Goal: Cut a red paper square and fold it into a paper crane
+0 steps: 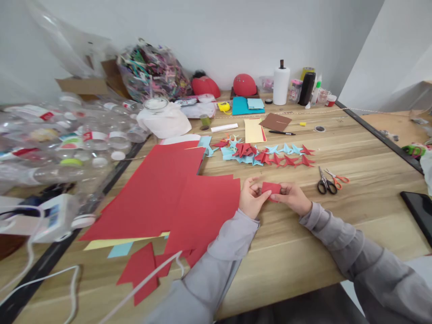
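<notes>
Red paper [271, 186], a small piece, is between my two hands over the near part of the worktop [286, 256]. My left hand [250, 200] has it by the left side, my right hand [294, 198] by the right, with the fingers of both clamped on it. Both thumbs press near its lower edge, their tips close together; whether it touches the wood below, I can't tell.

To my left, large red sheets [145, 193] lie overlapped, and my left sleeve [232, 243] crosses their near right part. Yellow paper [111, 243] and a light blue piece [120, 250] stick out from under the near edge. Red offcuts [145, 274] lie nearer to me, with a white cable [153, 272] running across them.

Just beyond my hands, folded red shapes [245, 150] and folded blue shapes [272, 149] stretch across in a loose cluster and rows. Behind them, a black pen [282, 132] lies near a brown sheet [276, 122].

Off to my right, black-handled scissors [323, 181] lie right beside orange-handled scissors [342, 178], and a dark phone [420, 213] rests farther over, by the right edge.
</notes>
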Demonstrator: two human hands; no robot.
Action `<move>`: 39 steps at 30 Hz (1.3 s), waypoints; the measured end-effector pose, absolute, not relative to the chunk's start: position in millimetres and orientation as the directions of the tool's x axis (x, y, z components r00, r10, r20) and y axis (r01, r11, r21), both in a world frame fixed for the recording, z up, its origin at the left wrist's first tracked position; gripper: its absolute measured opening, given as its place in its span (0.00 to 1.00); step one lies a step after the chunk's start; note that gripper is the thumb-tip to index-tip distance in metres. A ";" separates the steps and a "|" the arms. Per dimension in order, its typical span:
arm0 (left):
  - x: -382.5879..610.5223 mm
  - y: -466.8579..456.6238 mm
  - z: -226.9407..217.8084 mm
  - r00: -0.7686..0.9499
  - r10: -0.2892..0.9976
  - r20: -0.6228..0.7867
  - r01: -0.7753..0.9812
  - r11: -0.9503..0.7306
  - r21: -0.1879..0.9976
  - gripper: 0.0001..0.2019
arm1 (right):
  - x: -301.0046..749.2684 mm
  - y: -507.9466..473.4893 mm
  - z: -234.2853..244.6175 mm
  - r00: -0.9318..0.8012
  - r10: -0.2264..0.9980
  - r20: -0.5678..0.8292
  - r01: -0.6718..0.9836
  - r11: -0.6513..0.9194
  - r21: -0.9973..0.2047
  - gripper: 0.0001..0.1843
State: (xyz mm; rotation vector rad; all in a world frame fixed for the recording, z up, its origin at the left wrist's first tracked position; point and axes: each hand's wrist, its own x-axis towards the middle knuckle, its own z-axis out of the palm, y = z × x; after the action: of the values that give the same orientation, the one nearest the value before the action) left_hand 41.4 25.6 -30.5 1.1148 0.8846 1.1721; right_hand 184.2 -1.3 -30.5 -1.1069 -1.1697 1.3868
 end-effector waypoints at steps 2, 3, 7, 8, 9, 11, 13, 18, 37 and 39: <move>40.2 26.5 -28.7 0.233 0.972 0.019 -0.210 0.032 0.977 0.22 | 186.1 -3.7 -29.6 -0.144 0.989 -0.033 -0.064 -0.043 -0.997 0.20; 39.5 26.8 -28.2 0.226 0.974 0.023 -0.178 0.018 0.984 0.19 | 186.9 -4.5 -29.0 -0.136 0.991 -0.015 -0.040 -0.020 -0.999 0.19; 38.1 26.5 -29.6 0.148 0.988 0.047 -0.144 -0.025 0.989 0.12 | 189.9 -4.3 -27.9 0.018 0.996 0.082 -0.023 0.083 -0.996 0.16; 38.3 26.1 -30.0 0.144 0.989 0.045 -0.157 -0.022 0.987 0.12 | 190.6 -3.6 -28.0 0.055 0.994 0.094 -0.036 0.096 -0.995 0.15; 38.8 25.6 -30.1 0.147 0.988 0.042 -0.164 -0.018 0.986 0.12 | 191.4 -2.9 -28.1 0.081 0.992 0.098 -0.050 0.103 -0.993 0.15; 39.8 24.1 -29.0 0.172 0.984 0.039 -0.162 -0.011 0.987 0.12 | 192.6 -2.0 -28.3 0.100 0.990 0.100 -0.076 0.108 -0.991 0.14; 40.5 22.4 -26.3 0.201 0.979 0.044 -0.151 -0.013 0.988 0.11 | 193.1 -2.1 -28.2 0.082 0.991 0.102 -0.087 0.109 -0.990 0.13; 40.2 19.4 -19.9 0.263 0.964 0.028 -0.156 0.014 0.988 0.11 | 192.1 -3.9 -26.2 0.027 0.994 0.105 -0.091 0.107 -0.990 0.14; 35.6 23.9 -29.0 0.327 0.944 0.038 -0.195 0.028 0.980 0.12 | 192.2 -4.5 -22.9 -0.025 0.988 0.154 -0.146 0.149 -0.978 0.10; 35.3 25.3 -34.4 0.304 0.953 0.012 -0.197 0.051 0.979 0.12 | 192.2 -4.1 -21.7 0.000 0.993 0.119 -0.161 0.117 -0.980 0.11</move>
State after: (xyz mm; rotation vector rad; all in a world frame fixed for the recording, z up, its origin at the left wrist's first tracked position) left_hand 35.3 25.3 -34.4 1.1757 0.8465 1.0574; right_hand 192.2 -4.1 -21.7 -0.9993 -1.1509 1.2011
